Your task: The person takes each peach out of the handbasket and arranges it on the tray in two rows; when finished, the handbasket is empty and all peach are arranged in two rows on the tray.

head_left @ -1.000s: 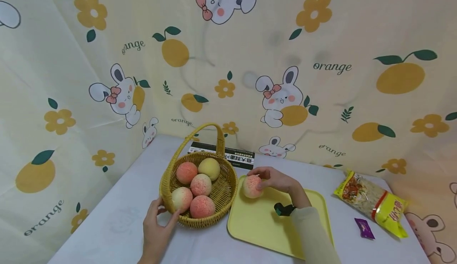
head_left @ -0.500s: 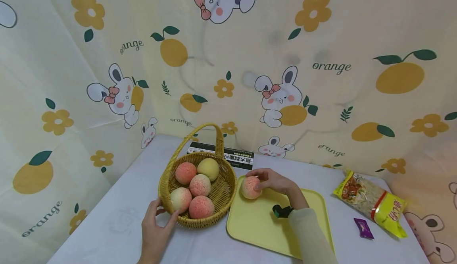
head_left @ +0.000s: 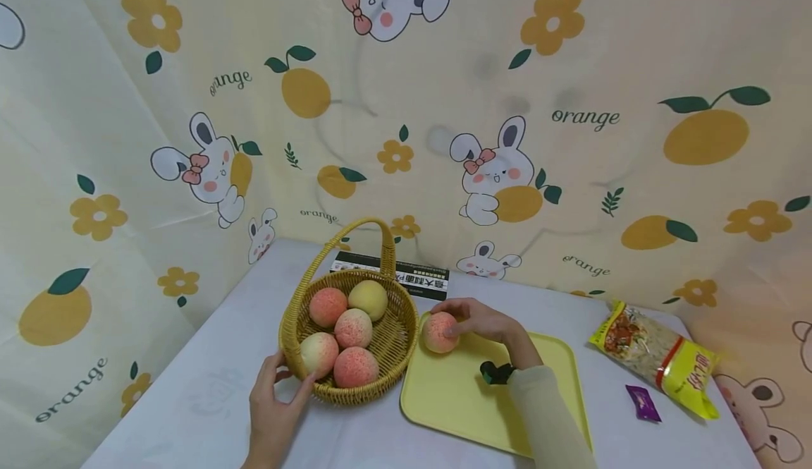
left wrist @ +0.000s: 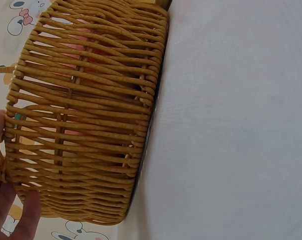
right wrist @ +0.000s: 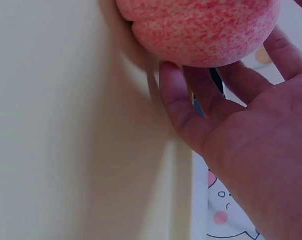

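A wicker basket (head_left: 396,338) with a tall handle holds several pink and yellow peaches (head_left: 352,328). My left hand (head_left: 274,405) rests against the basket's near left wall (left wrist: 85,125), thumb and fingers spread along the weave. To the right lies a yellow tray (head_left: 457,398). My right hand (head_left: 472,317) curls round a pink peach (head_left: 439,333) at the tray's far left corner. The right wrist view shows that peach (right wrist: 201,27) cupped by the fingers (right wrist: 178,107) just above the tray (right wrist: 65,150).
A black and white box (head_left: 406,280) lies behind the basket against the patterned cloth wall. A yellow snack bag (head_left: 660,360) and a small purple wrapper (head_left: 642,403) lie right of the tray. Pale tablecloth (head_left: 209,391) covers the table.
My right hand with the peach has shifted slightly left and toward the tray's far left corner. The left hand stays on the basket.
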`<control>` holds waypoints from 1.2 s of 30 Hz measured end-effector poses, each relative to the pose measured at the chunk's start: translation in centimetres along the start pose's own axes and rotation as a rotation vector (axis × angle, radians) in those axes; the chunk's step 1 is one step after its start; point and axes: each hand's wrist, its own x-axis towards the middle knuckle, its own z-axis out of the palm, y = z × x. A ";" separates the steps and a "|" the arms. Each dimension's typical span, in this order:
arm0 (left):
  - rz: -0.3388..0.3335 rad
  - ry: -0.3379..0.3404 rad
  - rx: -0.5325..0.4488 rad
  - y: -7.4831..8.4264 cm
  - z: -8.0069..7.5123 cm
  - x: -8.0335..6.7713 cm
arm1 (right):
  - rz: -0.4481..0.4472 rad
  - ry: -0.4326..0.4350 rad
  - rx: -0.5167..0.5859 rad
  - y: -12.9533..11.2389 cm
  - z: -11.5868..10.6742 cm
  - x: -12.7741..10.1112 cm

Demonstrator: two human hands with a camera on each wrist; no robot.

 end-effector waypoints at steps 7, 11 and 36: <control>-0.022 0.000 -0.003 0.2 0.1 0.1 | 0.001 0.019 -0.022 -0.4 -0.2 -0.3; -0.030 -0.009 0.003 0.3 0.1 0.2 | -0.007 0.073 -0.070 -1.2 -0.3 -0.3; -0.039 0.017 -0.004 0.0 0.2 -0.2 | -0.137 -0.039 0.113 -9.1 5.4 8.8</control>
